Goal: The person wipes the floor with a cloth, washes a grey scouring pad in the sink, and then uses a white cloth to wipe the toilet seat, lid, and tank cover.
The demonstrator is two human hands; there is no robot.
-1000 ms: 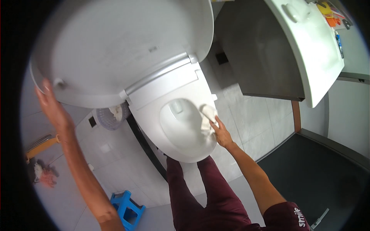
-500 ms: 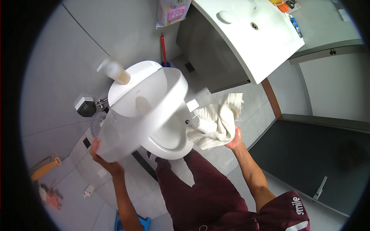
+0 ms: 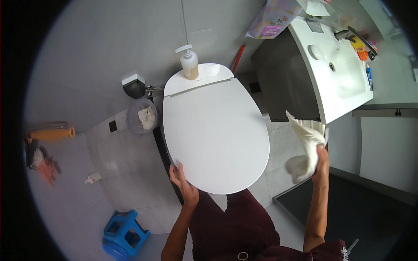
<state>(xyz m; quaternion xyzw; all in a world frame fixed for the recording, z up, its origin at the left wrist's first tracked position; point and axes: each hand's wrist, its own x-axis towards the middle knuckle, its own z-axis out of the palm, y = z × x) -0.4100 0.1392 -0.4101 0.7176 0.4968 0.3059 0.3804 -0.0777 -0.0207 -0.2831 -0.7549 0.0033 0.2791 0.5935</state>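
The white toilet lid (image 3: 215,135) lies down flat over the bowl, in front of my legs. My left hand (image 3: 185,185) rests at its front left edge, fingers stretched out and slightly apart. A cream-white cloth (image 3: 307,137) hangs bunched from my right hand (image 3: 321,163), whose fingers are wrapped round it, to the right of the toilet. On the tank end behind the lid stands a pump bottle (image 3: 190,65) with pale tan liquid in its lower part.
Left of the toilet is a clear waste bin (image 3: 134,126) with crumpled paper. A blue stool (image 3: 125,232) stands at the lower left. The white washbasin (image 3: 322,87) on a grey cabinet is at the right, a red-handled brush (image 3: 238,58) beside it.
The lid and seat, tilted up and moving before, are now down over the bowl. My right hand has lifted the cloth away to the right. The view has shifted.
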